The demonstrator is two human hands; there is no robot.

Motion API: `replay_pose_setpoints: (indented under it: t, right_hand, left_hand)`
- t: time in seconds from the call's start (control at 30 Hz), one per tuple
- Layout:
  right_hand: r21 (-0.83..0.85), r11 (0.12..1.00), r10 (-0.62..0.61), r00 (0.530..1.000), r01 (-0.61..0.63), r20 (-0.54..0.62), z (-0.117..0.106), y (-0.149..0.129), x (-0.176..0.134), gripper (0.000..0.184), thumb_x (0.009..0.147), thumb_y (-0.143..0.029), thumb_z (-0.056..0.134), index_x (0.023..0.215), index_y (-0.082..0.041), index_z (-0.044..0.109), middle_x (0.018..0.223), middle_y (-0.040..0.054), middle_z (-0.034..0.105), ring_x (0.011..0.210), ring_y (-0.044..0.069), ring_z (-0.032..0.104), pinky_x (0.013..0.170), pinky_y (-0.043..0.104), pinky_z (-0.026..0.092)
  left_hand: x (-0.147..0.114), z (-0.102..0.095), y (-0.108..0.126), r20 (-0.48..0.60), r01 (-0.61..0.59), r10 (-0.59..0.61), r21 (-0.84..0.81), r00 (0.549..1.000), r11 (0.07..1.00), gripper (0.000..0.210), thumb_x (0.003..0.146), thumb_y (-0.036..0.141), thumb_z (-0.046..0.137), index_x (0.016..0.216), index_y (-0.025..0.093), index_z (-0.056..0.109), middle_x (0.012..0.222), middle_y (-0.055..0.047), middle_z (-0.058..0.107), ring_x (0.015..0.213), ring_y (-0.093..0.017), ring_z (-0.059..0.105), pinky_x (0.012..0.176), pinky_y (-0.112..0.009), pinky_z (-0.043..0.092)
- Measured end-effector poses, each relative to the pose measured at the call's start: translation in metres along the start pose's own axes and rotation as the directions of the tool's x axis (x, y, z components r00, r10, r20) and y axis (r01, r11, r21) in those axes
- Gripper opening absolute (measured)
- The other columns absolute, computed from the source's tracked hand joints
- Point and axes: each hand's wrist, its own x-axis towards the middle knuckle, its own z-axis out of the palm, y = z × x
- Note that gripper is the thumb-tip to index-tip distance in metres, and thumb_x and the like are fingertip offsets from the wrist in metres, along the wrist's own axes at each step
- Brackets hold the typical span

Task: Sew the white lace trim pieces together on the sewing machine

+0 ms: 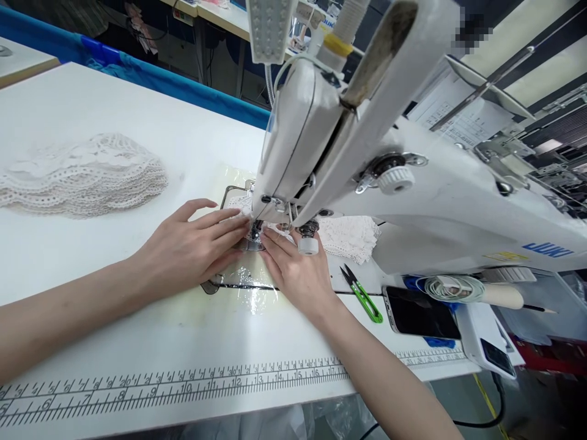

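Observation:
A white sewing machine point(288, 140) leans over the table, its presser foot point(255, 231) down between my two hands. My left hand point(195, 244) lies flat left of the foot, fingers stretched and fingertips on a piece of white lace point(239, 203). On the other side, my right hand point(298, 269) reaches under the machine head with its fingers extended, pressing on the lace; the head partly hides these fingertips. More white lace fabric point(351, 238) lies right of my right hand, under the machine arm. Whether both lace parts are one piece is hidden.
A pile of scalloped white lace point(87, 177) rests at the left. Right of my hand are green thread snips point(362, 294), a phone point(420, 313), a coil of cord point(454, 287) and a white box-like device point(486, 342). A printed ruler point(183, 391) runs along the front edge.

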Motion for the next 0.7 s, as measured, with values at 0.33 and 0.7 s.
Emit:
replay_pose_setpoints:
  t: [0.33,0.7]
  right_hand:
    - [0.087,0.995,-0.032,0.990,0.044,-0.135,-0.012,-0.003,-0.006,0.032,0.099,-0.003,0.055,0.108,-0.022,0.079,0.111,0.0011,0.083,0.094,0.018,0.075,0.102,0.039,0.055]
    - [0.277,0.961,-0.023,0.995,-0.004,0.094,-0.012,-0.013,-0.003,0.026,0.102,-0.007,0.051,0.111,-0.015,0.074,0.115,0.0103,0.077,0.095,0.020,0.072,0.084,0.033,0.059]
  left_hand:
    - [-0.005,-0.019,-0.005,-0.131,-0.008,0.019,0.084,0.991,0.996,0.017,0.103,0.031,0.060,0.093,0.026,0.073,0.062,0.004,0.068,0.057,-0.018,0.062,0.072,-0.040,0.044]
    - [-0.002,-0.007,0.003,0.057,-0.025,0.037,-0.192,0.998,0.981,0.034,0.109,0.032,0.045,0.118,0.023,0.076,0.110,-0.007,0.079,0.098,-0.023,0.071,0.088,-0.041,0.055]
